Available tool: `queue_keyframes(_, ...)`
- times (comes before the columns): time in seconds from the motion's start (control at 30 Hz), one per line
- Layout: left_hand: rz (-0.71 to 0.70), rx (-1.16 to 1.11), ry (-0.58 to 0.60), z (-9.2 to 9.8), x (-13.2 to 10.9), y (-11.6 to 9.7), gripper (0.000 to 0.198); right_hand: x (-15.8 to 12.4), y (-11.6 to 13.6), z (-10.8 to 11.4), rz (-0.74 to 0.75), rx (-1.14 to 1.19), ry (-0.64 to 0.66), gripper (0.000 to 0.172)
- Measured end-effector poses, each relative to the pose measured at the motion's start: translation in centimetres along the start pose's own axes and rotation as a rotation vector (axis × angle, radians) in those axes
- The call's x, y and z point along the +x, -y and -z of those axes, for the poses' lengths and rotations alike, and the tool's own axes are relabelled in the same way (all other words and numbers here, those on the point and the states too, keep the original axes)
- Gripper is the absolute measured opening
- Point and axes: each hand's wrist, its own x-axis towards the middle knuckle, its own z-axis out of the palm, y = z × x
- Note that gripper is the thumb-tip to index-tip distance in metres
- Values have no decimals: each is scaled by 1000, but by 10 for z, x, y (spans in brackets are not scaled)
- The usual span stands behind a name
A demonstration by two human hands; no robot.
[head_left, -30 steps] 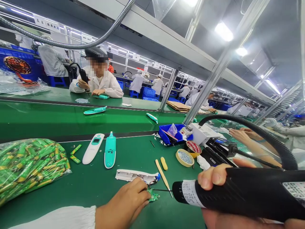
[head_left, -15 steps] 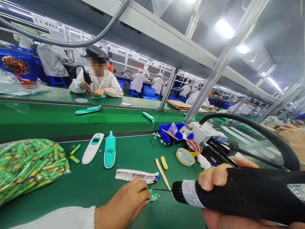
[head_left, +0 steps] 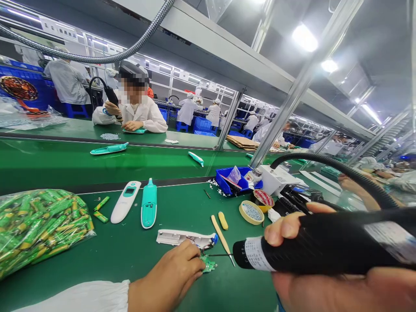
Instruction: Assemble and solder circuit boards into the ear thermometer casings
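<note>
My right hand (head_left: 302, 264) is wrapped round a black electric screwdriver (head_left: 325, 242) held nearly level. Its thin bit points left and ends close to a green circuit board (head_left: 208, 263); exact contact is hard to make out. My left hand (head_left: 177, 271) has its fingers closed at the board's left edge, covering part of it. Just behind lies a white thermometer shell half (head_left: 172, 236) with wires at its right end. Near the bit's right side rests a wooden-handled pointed tool (head_left: 219, 232), beside a small yellow piece (head_left: 222, 220).
At left sits a bag of green circuit boards (head_left: 39, 229). A white thermometer (head_left: 126, 201) and a teal shell (head_left: 149, 206) lie behind my left hand. A screw dish (head_left: 251, 212) and blue bin (head_left: 227, 186) stand right. A co-worker (head_left: 136, 115) sits across the green belt (head_left: 156, 160).
The screwdriver's rear end has risen a little, with the bit staying by the board. Teal parts on the belt have shifted left. The co-worker's screwdriver has moved and tilts more.
</note>
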Motion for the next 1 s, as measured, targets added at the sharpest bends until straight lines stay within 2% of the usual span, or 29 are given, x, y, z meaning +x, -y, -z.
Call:
queue_keyframes(0.1, -2, -33, -23, -1, 0, 1, 23, 5, -7, -9, -43, -14, 97, 57)
queue_keyframes(0.23, 6, -54, -22, 1, 0, 1, 23, 11, -17, -21, -72, 4, 231, 49)
queue_keyframes(0.37, 20, -46, -8, 0, 0, 0, 22, 13, -22, -25, -78, -7, 274, 43)
queue_keyframes(0.6, -28, -3, -55, -6, -3, 2, 22, 14, -19, -22, -69, 0, 243, 48)
queue_keyframes(0.7, -41, 39, -76, -7, -4, 2, 21, 11, -10, -20, -67, 32, 226, 50)
queue_keyframes(0.83, 0, 24, -135, -8, -5, 1, 13, 8, 6, -14, 29, 74, 182, 44)
queue_keyframes(1.0, -18, 59, -187, -7, -2, 1, 18, 5, 19, -4, 9, 27, 118, 55)
